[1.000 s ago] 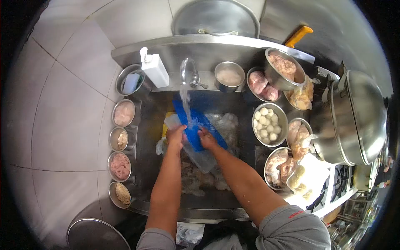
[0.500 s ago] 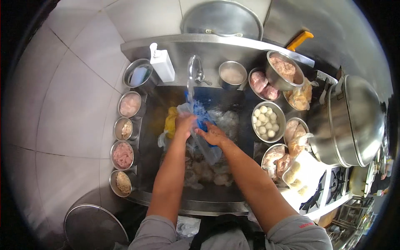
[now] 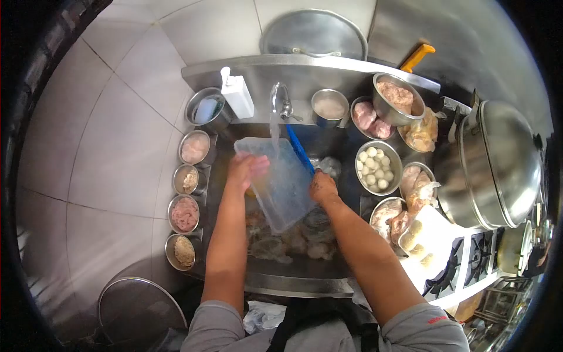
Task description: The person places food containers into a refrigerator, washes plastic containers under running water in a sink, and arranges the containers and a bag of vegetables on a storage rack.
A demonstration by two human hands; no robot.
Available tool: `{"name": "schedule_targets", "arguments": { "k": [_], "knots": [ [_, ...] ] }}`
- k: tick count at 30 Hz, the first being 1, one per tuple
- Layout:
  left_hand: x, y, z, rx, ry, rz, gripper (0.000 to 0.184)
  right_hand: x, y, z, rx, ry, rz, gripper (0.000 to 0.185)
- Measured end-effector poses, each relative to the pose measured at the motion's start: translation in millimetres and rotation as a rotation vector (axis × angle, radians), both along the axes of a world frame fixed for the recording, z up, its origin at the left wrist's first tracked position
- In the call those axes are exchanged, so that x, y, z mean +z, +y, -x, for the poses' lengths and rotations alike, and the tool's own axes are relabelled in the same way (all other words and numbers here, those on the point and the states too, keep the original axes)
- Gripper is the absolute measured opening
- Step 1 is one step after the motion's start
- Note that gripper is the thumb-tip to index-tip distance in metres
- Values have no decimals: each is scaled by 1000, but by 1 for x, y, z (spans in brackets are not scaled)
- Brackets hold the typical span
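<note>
Under the faucet (image 3: 278, 97), a translucent rectangular plastic container (image 3: 281, 188) is tilted over the sink, with water running down onto it. My left hand (image 3: 247, 169) grips its left side, the fingers slightly blurred over the rim. In my right hand (image 3: 322, 188), at the container's right edge, is a flat blue plastic piece that looks like a lid (image 3: 300, 149), seen nearly edge-on. Below both hands, bagged pieces that look like meat (image 3: 270, 246) lie in the sink (image 3: 217, 246), partly hidden by the container.
Small metal bowls of minced meat (image 3: 185, 214) line the left ledge. On the right stand a bowl of white balls (image 3: 375, 168), bowls of meat (image 3: 396, 97) and a large steamer pot (image 3: 492, 164). A white pump bottle (image 3: 237, 97) stands behind, near an orange-handled knife (image 3: 417, 57).
The blue piece and translucent container have come apart. My right hand has moved right with the blue piece, my left hand slightly left, and the container now faces up more broadly.
</note>
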State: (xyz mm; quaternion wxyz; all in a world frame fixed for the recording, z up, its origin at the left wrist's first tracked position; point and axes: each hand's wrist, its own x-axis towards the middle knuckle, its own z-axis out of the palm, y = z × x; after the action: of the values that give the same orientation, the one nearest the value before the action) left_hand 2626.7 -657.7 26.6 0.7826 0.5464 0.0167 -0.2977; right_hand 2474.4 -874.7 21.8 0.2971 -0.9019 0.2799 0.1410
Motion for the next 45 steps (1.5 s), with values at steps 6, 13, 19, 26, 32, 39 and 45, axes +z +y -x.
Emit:
{"name": "schedule_targets", "arguments": {
  "k": [6, 13, 19, 26, 32, 39, 45],
  "knots": [
    [-9, -49, 1, 30, 171, -29, 35, 38, 0, 10, 61, -88, 59, 26],
    [48, -101, 9, -41, -51, -358, 33, 45, -8, 23, 179, -272, -31, 40],
    [69, -116, 16, -102, -19, -476, 30, 61, 12, 34, 167, -231, -140, 57],
    [63, -115, 24, -240, 130, -1, 46, 78, 14, 31, -17, -134, -8, 59],
    [-88, -34, 22, 26, -195, -638, 67, 92, -22, 29, -12, -114, -203, 70],
    [-92, 15, 96, -148, 178, -702, 79, 117, -28, 41, -92, -206, -303, 80],
    [-128, 41, 119, -106, 491, 117, 65, 94, -46, 33, -102, -260, -712, 64]
  ]
}}
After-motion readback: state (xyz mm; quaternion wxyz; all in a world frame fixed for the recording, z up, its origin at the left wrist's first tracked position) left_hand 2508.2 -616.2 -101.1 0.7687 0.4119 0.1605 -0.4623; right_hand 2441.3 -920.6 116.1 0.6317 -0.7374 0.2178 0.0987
